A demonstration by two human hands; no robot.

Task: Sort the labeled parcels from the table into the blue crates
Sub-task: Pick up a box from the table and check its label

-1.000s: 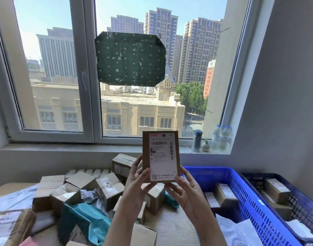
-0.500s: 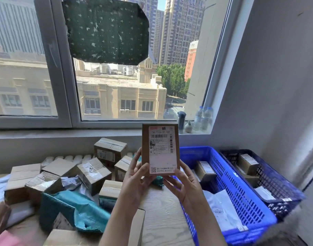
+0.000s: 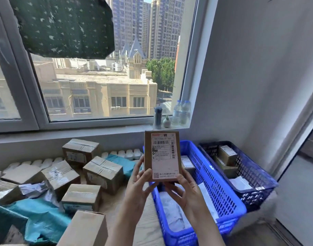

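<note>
Head view: a small labelled parcel is held upright, label towards the camera, over the left wall of the bright blue crate. It is pinched only at its bottom corners by curled fingers of the left hand and the right hand. Gripped so low, it could be tipped and dropped onto the bench left of that crate. A darker crate stands just right of it, so a misread label could mean a wrong sorting.
</note>
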